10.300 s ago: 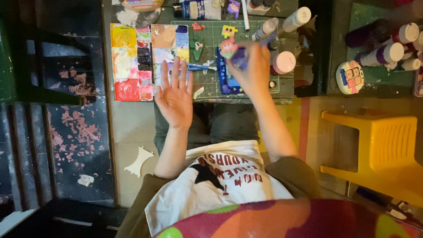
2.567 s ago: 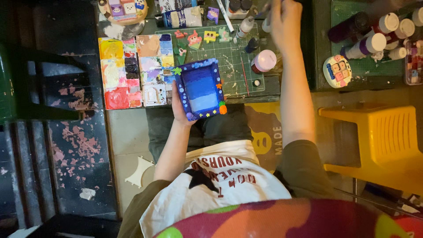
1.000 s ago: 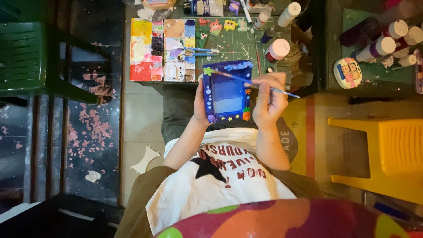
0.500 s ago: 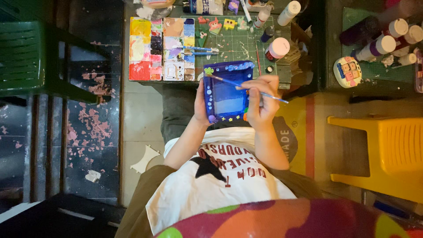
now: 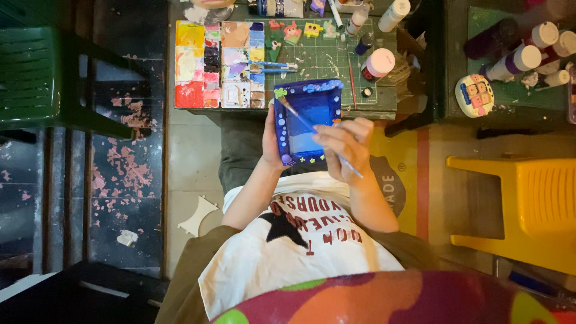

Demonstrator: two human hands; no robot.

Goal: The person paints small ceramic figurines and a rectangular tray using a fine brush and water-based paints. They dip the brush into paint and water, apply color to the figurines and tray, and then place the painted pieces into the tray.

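Note:
My left hand point(image 5: 271, 139) grips the left edge of a blue painted picture frame point(image 5: 308, 120) with small dots and decorations on its border, held over my lap. My right hand point(image 5: 343, 144) holds a thin paintbrush point(image 5: 312, 129). The brush lies slanted across the frame, and its tip touches the upper left corner near a small green decoration.
A low table holds a colour-smeared paint palette point(image 5: 219, 65), a green cutting mat point(image 5: 324, 57), loose brushes, small painted figures and a pink-capped paint bottle point(image 5: 378, 63). More paint bottles point(image 5: 522, 57) stand at the right. A yellow plastic stool point(image 5: 516, 204) is right, a green chair point(image 5: 36, 78) left.
The brush tip has slid from the frame's middle left toward its upper left corner. Both hands and the frame have stayed over my lap.

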